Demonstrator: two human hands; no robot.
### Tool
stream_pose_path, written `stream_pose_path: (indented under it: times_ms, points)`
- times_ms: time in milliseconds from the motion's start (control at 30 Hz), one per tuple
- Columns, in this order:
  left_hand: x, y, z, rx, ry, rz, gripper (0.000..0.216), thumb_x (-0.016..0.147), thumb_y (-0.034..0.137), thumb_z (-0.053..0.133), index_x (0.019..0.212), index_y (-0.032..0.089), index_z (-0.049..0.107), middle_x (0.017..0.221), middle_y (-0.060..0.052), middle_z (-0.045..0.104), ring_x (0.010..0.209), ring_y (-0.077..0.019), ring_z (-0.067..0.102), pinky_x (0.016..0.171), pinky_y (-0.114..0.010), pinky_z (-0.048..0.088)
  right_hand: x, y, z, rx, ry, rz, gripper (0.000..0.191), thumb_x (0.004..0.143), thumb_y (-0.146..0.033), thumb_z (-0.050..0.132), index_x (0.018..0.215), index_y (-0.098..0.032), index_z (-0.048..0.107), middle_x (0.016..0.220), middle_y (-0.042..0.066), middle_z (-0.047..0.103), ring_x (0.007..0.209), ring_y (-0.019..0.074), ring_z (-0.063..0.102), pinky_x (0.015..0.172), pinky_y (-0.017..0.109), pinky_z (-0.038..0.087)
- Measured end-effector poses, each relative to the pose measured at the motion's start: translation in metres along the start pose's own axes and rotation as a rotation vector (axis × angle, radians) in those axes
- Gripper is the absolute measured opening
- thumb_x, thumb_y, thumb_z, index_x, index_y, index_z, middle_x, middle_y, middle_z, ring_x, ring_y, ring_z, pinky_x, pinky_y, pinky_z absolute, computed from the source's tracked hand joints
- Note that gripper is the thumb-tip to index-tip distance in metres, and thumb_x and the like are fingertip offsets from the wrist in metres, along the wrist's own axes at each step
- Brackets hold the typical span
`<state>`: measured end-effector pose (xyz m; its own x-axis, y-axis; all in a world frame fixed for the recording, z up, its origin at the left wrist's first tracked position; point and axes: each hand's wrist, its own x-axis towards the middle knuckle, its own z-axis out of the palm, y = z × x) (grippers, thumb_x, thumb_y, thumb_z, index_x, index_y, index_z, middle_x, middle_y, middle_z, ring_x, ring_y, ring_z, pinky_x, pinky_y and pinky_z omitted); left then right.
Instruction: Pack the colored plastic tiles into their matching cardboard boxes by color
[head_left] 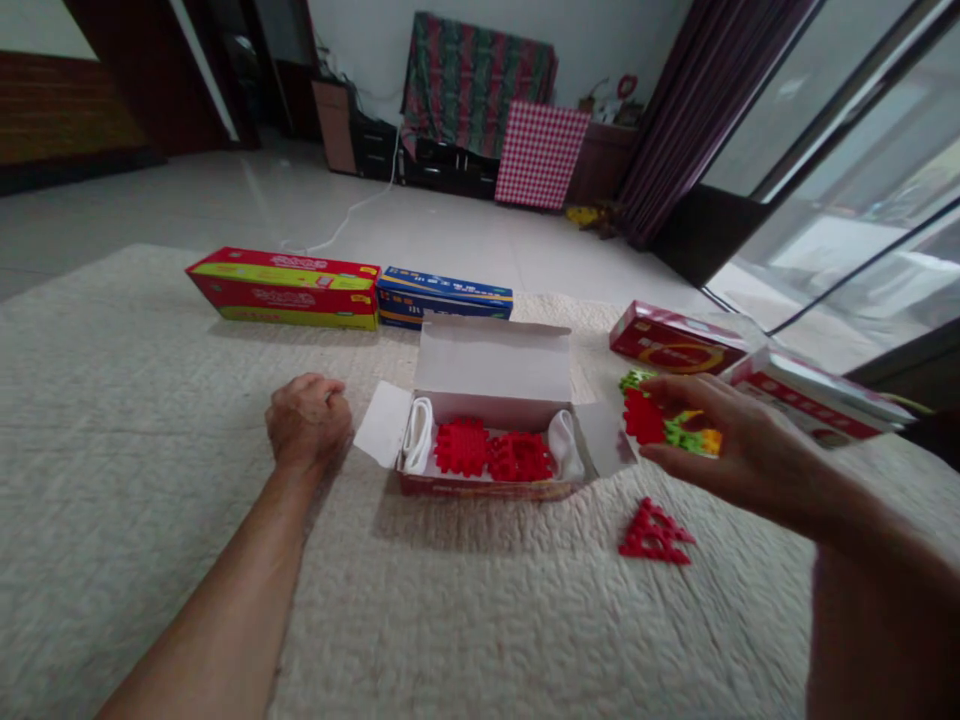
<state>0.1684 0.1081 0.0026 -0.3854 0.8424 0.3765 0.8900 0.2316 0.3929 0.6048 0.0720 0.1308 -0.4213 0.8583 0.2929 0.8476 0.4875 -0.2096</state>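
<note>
An open cardboard box [491, 375] lies on the cream quilted mat [150, 420] in front of me, its lid flap standing up. Inside are red plastic interlocking pieces [491, 452] with white bags at both ends. My left hand [309, 420] rests as a fist on the mat just left of the box. My right hand [720, 440] hovers right of the box, fingers closed around a stack of red, green and yellow plastic pieces [664, 425]. A red triangular piece [654, 533] lies on the mat below that hand.
A long red and yellow box [285, 288] and a blue box [444, 296] lie at the mat's far edge. Two red boxes [675, 340] [814, 395] sit at the right. Glass doors and a dark curtain stand to the right; a checked panel and covered furniture stand against the far wall.
</note>
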Motion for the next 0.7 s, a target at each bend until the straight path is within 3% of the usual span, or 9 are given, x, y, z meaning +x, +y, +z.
stream_pose_path:
  times_ms: [133, 267, 500, 700]
  points:
    - [0.000, 0.001, 0.000, 0.006, -0.005, -0.010, 0.031, 0.081, 0.016, 0.049, 0.097, 0.016, 0.076, 0.117, -0.011, 0.072, 0.113, -0.0294, 0.064, 0.102, -0.043, 0.049, 0.036, -0.070, 0.004, 0.081, -0.071, -0.174, 0.047, 0.082, -0.039, 0.068, 0.125, -0.021, 0.059, 0.118, 0.011, 0.066, 0.103, 0.0270, 0.063, 0.089, 0.043, 0.051]
    - [-0.001, 0.002, -0.001, 0.019, -0.007, -0.021, 0.031, 0.080, 0.016, 0.049, 0.096, 0.016, 0.076, 0.118, -0.011, 0.071, 0.113, -0.0299, 0.064, 0.101, -0.043, 0.050, 0.065, -0.117, 0.027, 0.089, -0.259, -0.174, 0.041, 0.080, -0.027, 0.068, 0.119, -0.017, 0.062, 0.108, 0.011, 0.065, 0.092, 0.0215, 0.063, 0.081, 0.035, 0.050]
    - [0.000, 0.004, -0.002, 0.012, -0.003, -0.035, 0.032, 0.079, 0.017, 0.050, 0.096, 0.017, 0.077, 0.118, -0.009, 0.072, 0.110, -0.0291, 0.065, 0.098, -0.042, 0.050, 0.072, -0.133, 0.054, -0.001, -0.328, -0.141, 0.035, 0.081, -0.028, 0.068, 0.113, -0.016, 0.062, 0.104, 0.011, 0.062, 0.089, 0.0209, 0.060, 0.078, 0.034, 0.047]
    - [-0.001, 0.000, 0.002, -0.004, 0.030, -0.028, 0.031, 0.079, 0.018, 0.050, 0.095, 0.019, 0.077, 0.118, -0.008, 0.072, 0.110, -0.0285, 0.065, 0.098, -0.042, 0.050, 0.075, -0.135, 0.050, 0.062, -0.276, -0.138, 0.037, 0.079, -0.026, 0.069, 0.114, -0.016, 0.061, 0.109, 0.011, 0.061, 0.087, 0.0200, 0.061, 0.078, 0.034, 0.049]
